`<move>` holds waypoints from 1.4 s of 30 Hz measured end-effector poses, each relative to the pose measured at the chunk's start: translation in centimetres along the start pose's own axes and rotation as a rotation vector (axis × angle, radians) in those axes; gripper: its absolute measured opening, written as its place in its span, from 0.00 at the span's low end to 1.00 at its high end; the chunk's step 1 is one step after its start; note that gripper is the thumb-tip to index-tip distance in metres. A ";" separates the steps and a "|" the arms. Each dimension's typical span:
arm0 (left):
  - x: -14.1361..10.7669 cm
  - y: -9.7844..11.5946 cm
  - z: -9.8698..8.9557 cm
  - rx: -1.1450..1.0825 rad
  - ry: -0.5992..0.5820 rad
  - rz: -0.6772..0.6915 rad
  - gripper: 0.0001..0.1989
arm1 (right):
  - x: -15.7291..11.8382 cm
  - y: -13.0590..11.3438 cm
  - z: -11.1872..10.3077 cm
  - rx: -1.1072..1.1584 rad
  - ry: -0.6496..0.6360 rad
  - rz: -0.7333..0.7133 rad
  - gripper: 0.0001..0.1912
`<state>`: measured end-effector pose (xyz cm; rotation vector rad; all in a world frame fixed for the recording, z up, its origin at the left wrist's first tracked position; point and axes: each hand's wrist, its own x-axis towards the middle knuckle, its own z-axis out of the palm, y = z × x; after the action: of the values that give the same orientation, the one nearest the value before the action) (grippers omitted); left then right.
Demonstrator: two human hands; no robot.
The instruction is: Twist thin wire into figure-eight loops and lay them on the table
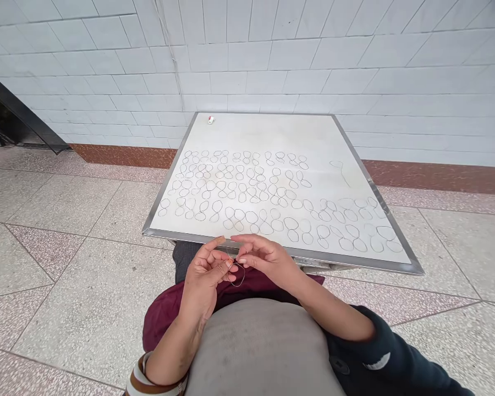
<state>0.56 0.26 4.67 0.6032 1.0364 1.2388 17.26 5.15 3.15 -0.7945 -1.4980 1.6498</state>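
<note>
Above my lap, just in front of the near edge of the white board [268, 132], both hands meet on a thin wire loop [243, 278]. My left hand [206, 269] pinches it between thumb and fingers. From the other side, my right hand [268, 259] has thumb and fingertips closed on the same wire where it crosses. The lower part of the loop hangs below the fingertips. Several rows of thin figure-eight loops [266, 221] lie spread over the board. Fingers partly hide the crossing point.
A loose bent strand [341, 171] lies at the board's right side. A small white and red item [211, 120] sits in its far left corner. The board has a grey metal rim [375, 192]. Behind it rises a white tiled wall [247, 66]; speckled floor tiles [86, 280] surround it.
</note>
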 end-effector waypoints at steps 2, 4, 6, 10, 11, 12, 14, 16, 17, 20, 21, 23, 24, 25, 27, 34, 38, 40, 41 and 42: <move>0.0 0.1 0.1 0.000 0.006 -0.002 0.23 | -0.2 -0.1 0.3 -0.052 0.011 -0.033 0.19; -0.1 0.2 0.2 0.010 0.014 -0.005 0.23 | -0.3 -0.2 0.5 -0.049 -0.010 -0.046 0.20; -0.1 0.3 0.2 0.023 0.023 -0.008 0.23 | -0.5 -0.4 0.5 -0.017 -0.035 -0.044 0.20; -0.1 0.2 0.2 0.020 0.044 0.007 0.24 | -0.7 -0.8 0.4 0.040 -0.085 0.005 0.23; -0.2 0.2 0.2 0.020 0.050 0.017 0.24 | -0.8 -0.8 0.5 0.041 -0.085 0.015 0.24; -0.2 0.2 0.2 0.023 0.054 0.028 0.24 | -0.8 -0.8 0.6 0.031 -0.075 0.017 0.24; -0.3 0.1 0.3 0.037 0.060 0.056 0.25 | -0.8 -0.8 0.7 -0.014 -0.036 0.012 0.24; -0.5 0.1 0.5 0.063 0.068 0.100 0.25 | -0.8 -0.8 0.9 -0.060 0.007 0.002 0.22; -0.6 0.1 0.6 0.079 0.071 0.127 0.25 | -0.8 -0.7 1.0 -0.075 0.021 0.002 0.21; -0.8 0.1 1.0 0.125 0.081 0.196 0.24 | -0.7 -0.8 1.1 -0.078 0.048 0.001 0.20; -0.8 0.1 1.1 0.134 0.082 0.208 0.24 | -0.7 -0.8 1.1 -0.075 0.052 0.000 0.20; -0.9 0.2 1.1 0.143 0.079 0.212 0.22 | -0.6 -0.8 1.1 -0.071 0.053 -0.001 0.20; -1.0 0.3 1.1 0.146 0.075 0.204 0.21 | -0.6 -0.8 1.1 -0.070 0.049 -0.001 0.20; -1.0 0.4 1.0 0.148 0.067 0.195 0.20 | -0.6 -0.8 1.1 -0.070 0.045 -0.002 0.19; -1.0 0.6 0.7 0.150 0.040 0.173 0.19 | -0.7 -0.8 1.1 -0.066 0.037 -0.004 0.19; -0.5 1.0 0.2 0.142 0.069 0.090 0.18 | -0.8 -0.9 1.1 -0.063 0.000 -0.002 0.19; -0.3 1.2 0.0 0.164 0.015 0.051 0.20 | -0.8 -0.8 1.1 -0.044 -0.008 -0.021 0.18; -0.3 1.2 -0.1 0.190 -0.010 0.043 0.19 | -0.8 -0.6 1.0 -0.036 -0.020 -0.023 0.18; -0.2 1.2 -0.1 0.205 -0.013 0.053 0.19 | -0.8 -0.5 1.0 -0.033 -0.025 -0.021 0.18; -0.2 1.2 -0.2 0.217 -0.012 0.069 0.18 | -0.7 -0.4 0.9 -0.032 -0.028 -0.018 0.18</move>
<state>-0.13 0.35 5.63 0.8188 1.1568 1.1886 16.89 4.05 3.61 -0.7763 -1.5502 1.6338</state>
